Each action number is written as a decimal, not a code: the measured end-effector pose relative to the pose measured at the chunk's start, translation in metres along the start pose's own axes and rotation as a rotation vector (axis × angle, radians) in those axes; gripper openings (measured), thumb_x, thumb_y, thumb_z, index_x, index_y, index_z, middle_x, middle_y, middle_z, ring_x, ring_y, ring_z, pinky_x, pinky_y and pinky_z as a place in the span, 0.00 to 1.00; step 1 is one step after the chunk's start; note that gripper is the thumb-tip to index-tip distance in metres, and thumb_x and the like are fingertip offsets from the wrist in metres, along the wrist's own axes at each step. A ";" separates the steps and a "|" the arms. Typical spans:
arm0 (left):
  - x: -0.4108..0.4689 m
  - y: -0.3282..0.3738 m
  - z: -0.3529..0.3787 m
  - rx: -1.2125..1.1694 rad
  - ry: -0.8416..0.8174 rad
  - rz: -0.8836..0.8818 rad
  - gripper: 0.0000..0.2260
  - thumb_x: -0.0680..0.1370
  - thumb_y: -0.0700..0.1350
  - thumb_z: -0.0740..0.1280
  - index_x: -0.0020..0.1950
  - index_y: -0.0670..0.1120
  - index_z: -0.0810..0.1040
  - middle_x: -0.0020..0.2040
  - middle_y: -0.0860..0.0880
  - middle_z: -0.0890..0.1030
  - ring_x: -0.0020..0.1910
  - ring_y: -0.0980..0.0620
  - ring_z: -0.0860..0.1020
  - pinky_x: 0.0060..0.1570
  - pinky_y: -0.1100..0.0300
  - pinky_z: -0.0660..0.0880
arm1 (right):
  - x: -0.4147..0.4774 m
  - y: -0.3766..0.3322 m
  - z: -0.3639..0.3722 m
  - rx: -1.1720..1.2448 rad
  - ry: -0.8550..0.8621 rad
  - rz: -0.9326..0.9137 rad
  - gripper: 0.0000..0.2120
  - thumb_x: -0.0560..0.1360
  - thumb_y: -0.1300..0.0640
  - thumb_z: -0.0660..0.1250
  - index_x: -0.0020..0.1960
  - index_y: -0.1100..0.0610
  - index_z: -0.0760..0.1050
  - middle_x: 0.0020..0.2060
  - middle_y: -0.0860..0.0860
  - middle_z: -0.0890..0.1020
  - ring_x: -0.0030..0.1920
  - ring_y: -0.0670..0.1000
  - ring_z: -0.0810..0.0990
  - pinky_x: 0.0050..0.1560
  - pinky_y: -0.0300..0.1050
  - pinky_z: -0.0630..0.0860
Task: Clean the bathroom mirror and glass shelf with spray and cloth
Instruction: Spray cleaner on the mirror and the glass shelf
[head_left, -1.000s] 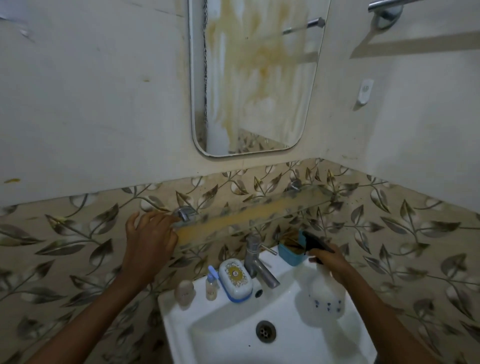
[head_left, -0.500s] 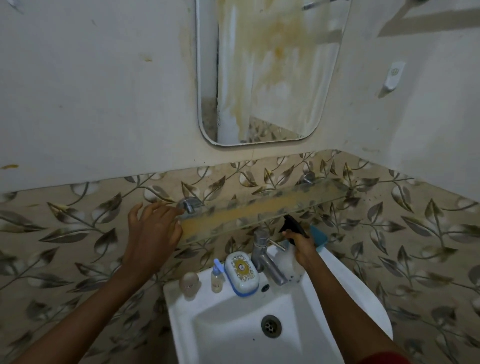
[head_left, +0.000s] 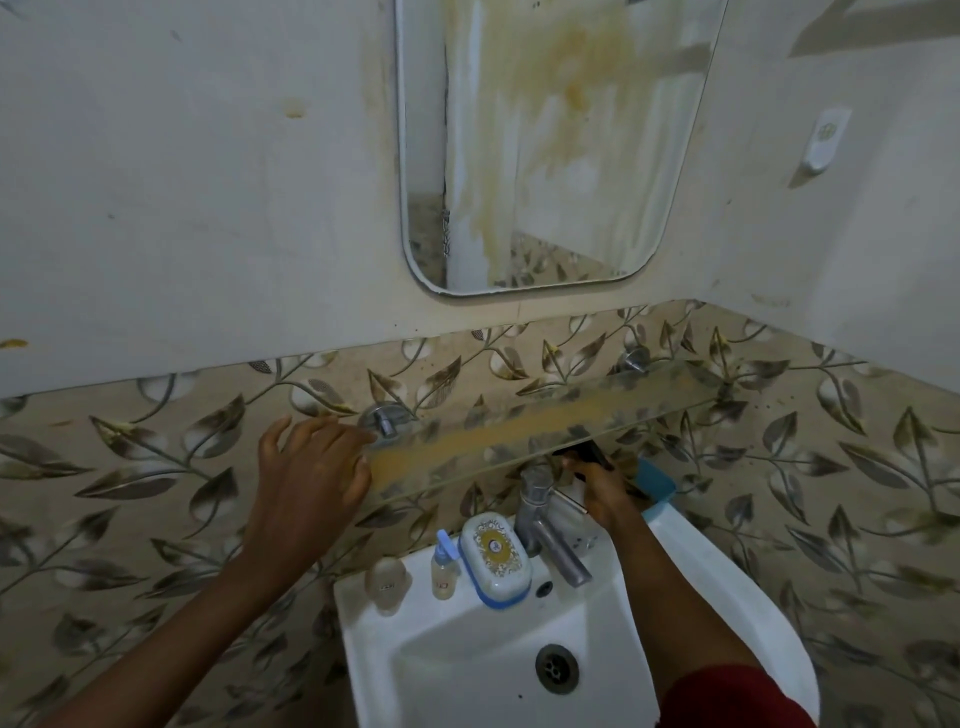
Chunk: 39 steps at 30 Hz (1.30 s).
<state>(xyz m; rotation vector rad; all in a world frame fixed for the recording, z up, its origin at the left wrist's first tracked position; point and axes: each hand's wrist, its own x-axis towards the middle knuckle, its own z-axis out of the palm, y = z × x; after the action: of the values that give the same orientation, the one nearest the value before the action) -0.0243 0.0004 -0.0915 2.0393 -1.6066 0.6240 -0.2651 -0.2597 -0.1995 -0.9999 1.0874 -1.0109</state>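
The mirror (head_left: 550, 145) hangs on the wall, streaked with yellow-brown stains. Below it the glass shelf (head_left: 545, 426) carries a long yellowish smear. My left hand (head_left: 306, 467) rests with spread fingers against the shelf's left end, beside its chrome bracket (head_left: 384, 418). My right hand (head_left: 597, 491) is under the shelf behind the tap, closed around a clear spray bottle with a black trigger head (head_left: 584, 453). No cloth is in view.
The white basin (head_left: 467, 649) sits below with a chrome tap (head_left: 545, 525). On its rim stand a soap box (head_left: 496, 558), a small blue-capped bottle (head_left: 444, 564) and a pale round bottle (head_left: 387, 582). A blue container (head_left: 657, 483) sits at the right.
My right hand has carried the spray bottle from over the basin's right side leftward and up under the shelf, behind the tap. My left hand stays at the shelf's left end.
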 end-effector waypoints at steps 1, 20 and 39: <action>0.000 0.000 0.000 0.003 -0.004 0.004 0.17 0.72 0.50 0.54 0.50 0.48 0.80 0.49 0.48 0.83 0.56 0.44 0.78 0.59 0.47 0.60 | -0.002 -0.002 0.001 -0.015 -0.006 -0.013 0.15 0.72 0.71 0.65 0.58 0.67 0.75 0.51 0.58 0.78 0.55 0.58 0.76 0.57 0.53 0.71; 0.000 0.000 -0.001 -0.049 -0.012 0.023 0.19 0.72 0.52 0.54 0.52 0.47 0.80 0.51 0.46 0.83 0.55 0.43 0.77 0.59 0.42 0.63 | -0.019 0.005 -0.079 -0.641 0.468 -0.141 0.11 0.73 0.67 0.61 0.32 0.61 0.69 0.33 0.61 0.74 0.37 0.56 0.73 0.38 0.46 0.66; -0.001 -0.002 0.009 -0.044 -0.020 0.030 0.29 0.68 0.63 0.57 0.66 0.53 0.70 0.58 0.49 0.79 0.64 0.48 0.66 0.62 0.40 0.59 | 0.057 0.011 -0.056 -1.254 0.159 -0.295 0.02 0.71 0.65 0.63 0.40 0.61 0.73 0.42 0.63 0.81 0.46 0.61 0.80 0.38 0.45 0.65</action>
<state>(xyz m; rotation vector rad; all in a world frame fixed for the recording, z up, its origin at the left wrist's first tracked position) -0.0220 -0.0035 -0.0991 1.9995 -1.6505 0.5749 -0.3091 -0.3189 -0.2314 -2.1418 1.7867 -0.5536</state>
